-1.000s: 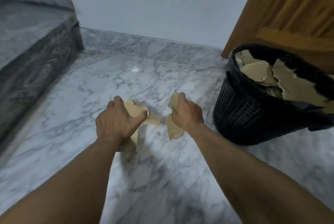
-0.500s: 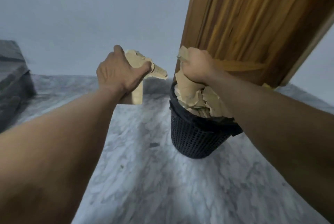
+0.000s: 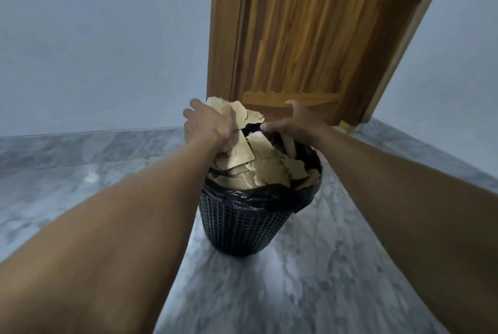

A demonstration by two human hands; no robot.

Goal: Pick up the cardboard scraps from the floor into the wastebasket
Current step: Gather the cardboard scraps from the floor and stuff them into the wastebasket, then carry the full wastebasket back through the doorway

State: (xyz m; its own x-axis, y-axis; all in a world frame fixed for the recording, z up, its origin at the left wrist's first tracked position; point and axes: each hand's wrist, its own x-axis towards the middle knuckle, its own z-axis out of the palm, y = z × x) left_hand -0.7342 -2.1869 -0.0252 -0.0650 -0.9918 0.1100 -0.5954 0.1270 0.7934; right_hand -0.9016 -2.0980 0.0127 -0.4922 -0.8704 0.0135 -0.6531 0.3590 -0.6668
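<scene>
**Loaded left grip over the rim; basket mouth at five o'clock below it**

A wooden door (image 3: 310,37) is seen at twelve o'clock, rising from a grey marble floor (image 3: 310,293). On that floor, just in front of the door, a black mesh wastebasket (image 3: 239,228) is stood upright. It is lined with a black bag (image 3: 258,196) and heaped above its rim with cardboard scraps (image 3: 272,174). A further bundle of scraps (image 3: 242,114) is clasped in the left grip (image 3: 210,126), which is held over the rim at about ten o'clock of the mouth. The bundle's long axis is run from eleven o'clock down to five, and its lower end is at or just above the heap. The right grip (image 3: 299,120) is spread and released at about one o'clock of the mouth, with nothing held. A drop is judged to be the coming move, the mouth lying at five o'clock from the loaded left grip. With the heap so high, a spill over the rim may be risked.
</scene>
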